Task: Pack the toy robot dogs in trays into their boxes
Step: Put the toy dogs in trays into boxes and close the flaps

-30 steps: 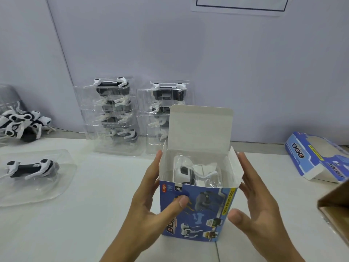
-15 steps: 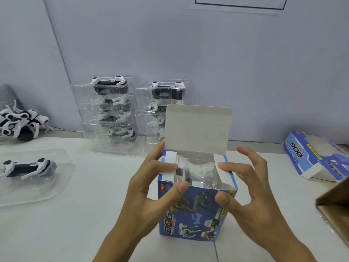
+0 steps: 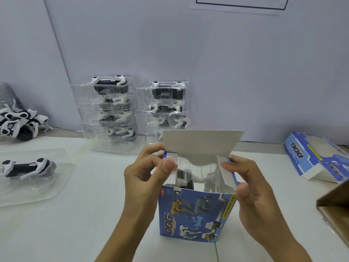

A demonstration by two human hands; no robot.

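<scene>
A blue toy dog box (image 3: 196,214) stands upright on the white table, its top open and its big lid flap (image 3: 202,142) raised at the back. Inside, a black and white robot dog in its clear tray (image 3: 188,178) shows through the opening. My left hand (image 3: 145,173) pinches the left side flap, folded inward. My right hand (image 3: 251,182) holds the right side flap down over the opening, thumb on the box's front corner.
Two stacks of clear trays with dogs (image 3: 113,112) (image 3: 168,104) lean at the wall. A single dog in a tray (image 3: 28,169) lies at the left, loose dogs (image 3: 18,123) behind it. Another blue box (image 3: 317,156) lies at right, by a brown carton (image 3: 338,205).
Both hands went from flat against the box sides to the top, folding the two side flaps inward over the tray. The lid flap has tilted slightly forward.
</scene>
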